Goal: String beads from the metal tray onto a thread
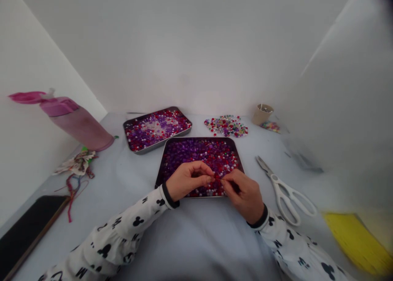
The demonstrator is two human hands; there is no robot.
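Observation:
My left hand (194,177) and my right hand (244,191) meet over the near edge of a dark metal tray (238,146) filled with purple, red and pale beads (184,148). Between the two pinched sets of fingertips runs a short, thin reddish thread (217,178). My left thumb and forefinger are closed at its left end. The right thumb and forefinger close on its other end. A red bead seems to sit by the left fingertips, though I cannot tell whether it is on the thread.
A second bead tray (135,151) stands behind to the left. Loose beads (227,126) lie behind the near tray, with a paper cup (262,115) beyond. White-handled scissors (284,193) and a yellow sheet (357,240) lie right. A pink bottle (81,123), cords (71,191) and a phone (29,228) lie left.

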